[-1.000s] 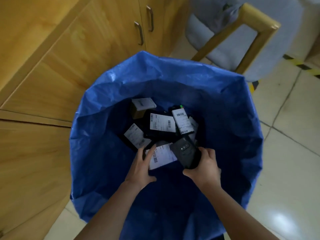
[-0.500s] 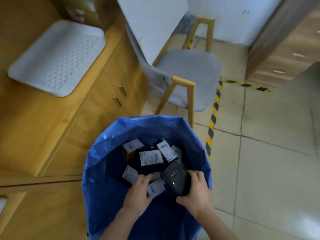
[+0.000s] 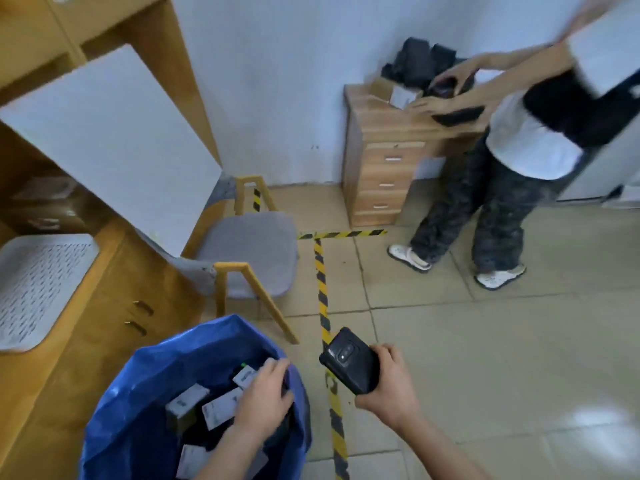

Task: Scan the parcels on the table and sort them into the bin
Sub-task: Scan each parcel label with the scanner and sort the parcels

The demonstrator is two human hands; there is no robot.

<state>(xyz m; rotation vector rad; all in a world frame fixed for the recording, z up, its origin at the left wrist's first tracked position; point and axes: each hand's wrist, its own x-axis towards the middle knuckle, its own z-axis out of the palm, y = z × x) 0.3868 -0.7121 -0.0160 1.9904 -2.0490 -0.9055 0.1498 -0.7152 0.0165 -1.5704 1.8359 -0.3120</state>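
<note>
I see the bin (image 3: 156, 355), lined with a blue bag, standing open-mouthed on the floor beside the wooden cabinet. Inside it lie parcels (image 3: 221, 408): dark packets and a small brown box with white barcode labels, heaped at tilted angles. My right hand (image 3: 388, 386) grips the black handheld scanner (image 3: 349, 367) just right of the bin, its lens end tilted away. More dark parcels (image 3: 415, 60) are piled at the far bench's (image 3: 377, 112) back edge.
</note>
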